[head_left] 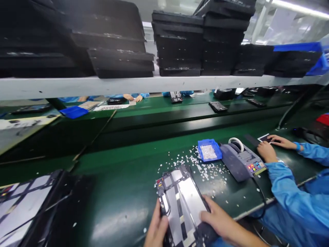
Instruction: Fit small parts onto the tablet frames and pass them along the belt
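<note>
Benchtop (113,195), dark green and glossy, spreads beneath our arms, and over its far side a pale shelf (180,82) bears tall stacks of flat black pieces (180,44). Down at our left, well apart from our hands, lies another silver-panelled unit (33,195). Before us, between our two hands, is the silver-and-black device (191,195), its panels, strips and small parts facing up; we cannot tell whether its near end rests on anything. With so much exposed, we judge it best to bear its weight by the outer frame. Beyond it to the right stands a grey tape dispenser (236,168). Our left hand (156,228) grips the left edge, thumb in front, fingers curled behind; our right hand (218,218) clasps the right side, thumb lying over the silver face. An even squeeze should steady it, and a lighter right thumb would spare the panel. Just beside the dispenser sits a blue bin (203,143). Smallest are white scraps (205,175), scattered around it and near the device's far end; we do well to hold the device clear of them, lest any cling
</note>
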{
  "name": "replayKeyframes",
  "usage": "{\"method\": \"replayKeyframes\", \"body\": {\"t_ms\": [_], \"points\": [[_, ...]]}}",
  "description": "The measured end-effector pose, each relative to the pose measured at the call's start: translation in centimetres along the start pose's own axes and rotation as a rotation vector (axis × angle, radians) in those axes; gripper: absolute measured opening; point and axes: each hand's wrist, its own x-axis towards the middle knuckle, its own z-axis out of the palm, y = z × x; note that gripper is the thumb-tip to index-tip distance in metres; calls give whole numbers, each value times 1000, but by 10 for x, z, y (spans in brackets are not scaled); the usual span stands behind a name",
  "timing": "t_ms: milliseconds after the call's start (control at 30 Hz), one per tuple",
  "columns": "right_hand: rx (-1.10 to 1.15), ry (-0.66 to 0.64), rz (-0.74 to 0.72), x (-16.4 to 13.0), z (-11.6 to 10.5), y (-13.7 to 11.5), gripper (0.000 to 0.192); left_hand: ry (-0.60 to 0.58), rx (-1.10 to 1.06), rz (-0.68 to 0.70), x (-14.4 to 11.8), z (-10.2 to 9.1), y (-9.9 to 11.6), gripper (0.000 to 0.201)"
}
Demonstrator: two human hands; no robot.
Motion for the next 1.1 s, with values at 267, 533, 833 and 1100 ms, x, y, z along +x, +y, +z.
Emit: {"method": "replayKeyframes", "body": {"t_ms": [267, 533, 833, 1100], "points": [[-115, 168, -125, -19, -29, 36, 53, 6, 61, 8, -28, 38, -2, 91], [-466, 134, -199, -16, -24, 49, 56, -30, 67, -89, -16, 28, 23, 93], [-597, 55, -185, -25, -41, 73, 74, -159, -27, -99, -39, 35, 12, 91], [-623, 190, -194, -20, -49, 30, 64, -104, 811, 456, 46, 13, 88, 38]]}}
